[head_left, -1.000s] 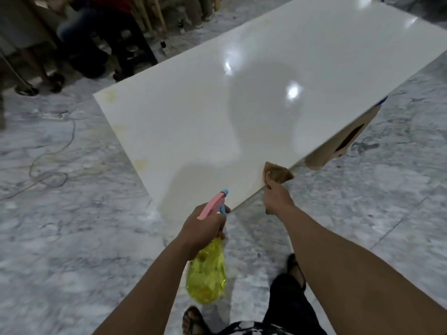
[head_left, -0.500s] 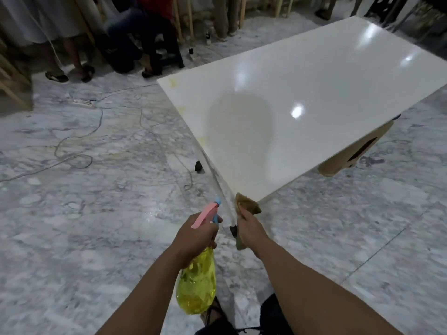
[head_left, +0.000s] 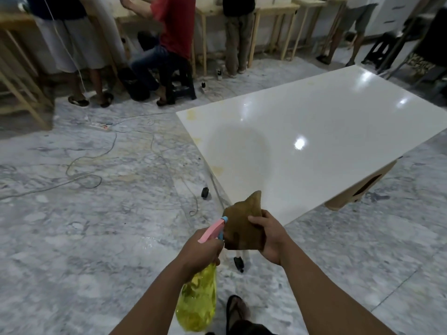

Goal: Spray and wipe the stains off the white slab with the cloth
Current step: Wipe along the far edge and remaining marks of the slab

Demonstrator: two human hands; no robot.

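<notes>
Cloth [head_left: 242,228] sits bunched in our right hand [head_left: 271,240], thumb pinching its upper edge and the fingers curled beneath, held up over the near corner of the white slab [head_left: 314,146]. Our left hand [head_left: 200,252] grips the neck of the yellow spray bottle [head_left: 197,303], its pink nozzle just beside the cloth. Yellowish stains [head_left: 216,169] dot the slab's left edge above the marble floor [head_left: 84,238].

one slab [head_left: 326,131], one cloth [head_left: 242,228], one spray bottle [head_left: 198,296]
</notes>
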